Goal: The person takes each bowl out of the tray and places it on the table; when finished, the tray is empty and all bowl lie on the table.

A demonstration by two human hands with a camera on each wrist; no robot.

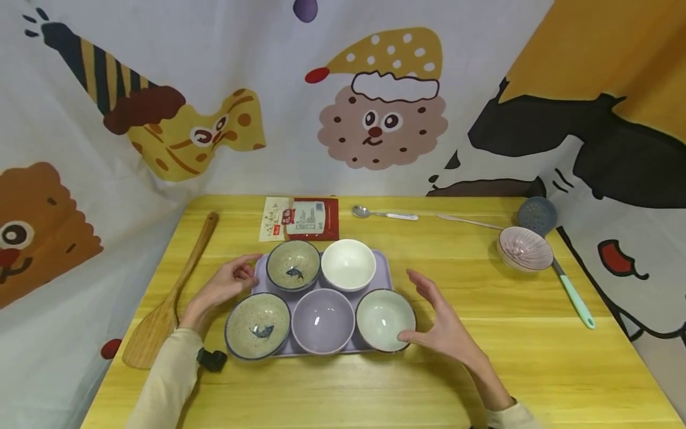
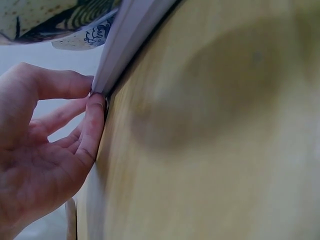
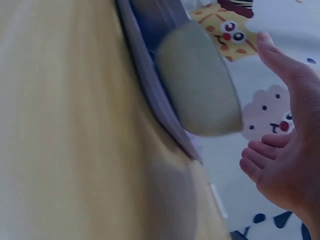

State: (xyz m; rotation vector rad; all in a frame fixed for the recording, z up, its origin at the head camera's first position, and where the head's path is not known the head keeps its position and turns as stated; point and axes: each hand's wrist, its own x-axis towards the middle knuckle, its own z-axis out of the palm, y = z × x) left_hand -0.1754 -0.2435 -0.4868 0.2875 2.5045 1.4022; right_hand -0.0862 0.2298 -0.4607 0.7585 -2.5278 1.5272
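Observation:
A lavender tray [image 1: 382, 269] carries several bowls. On its back row are a speckled bowl with a blue fish [image 1: 284, 260] and a white bowl [image 1: 348, 265]. In front are a larger speckled fish bowl [image 1: 249, 319], a lavender bowl [image 1: 323, 322] and a pale green bowl [image 1: 383, 319]. My left hand [image 1: 227, 285] pinches the tray's left edge between thumb and fingers, seen closely in the left wrist view. My right hand [image 1: 445, 325] stands with fingers spread to the right of the pale green bowl. In the right wrist view it is apart from that bowl.
A wooden spatula [image 1: 155, 328] lies at the left. Behind the tray are a red and cream packet [image 1: 313, 217] and a spoon [image 1: 383, 213]. At the right, a pinkish striped bowl [image 1: 525, 248] rests over a skimmer with a mint handle [image 1: 576, 298], beside a thin knife-like utensil [image 1: 466, 221].

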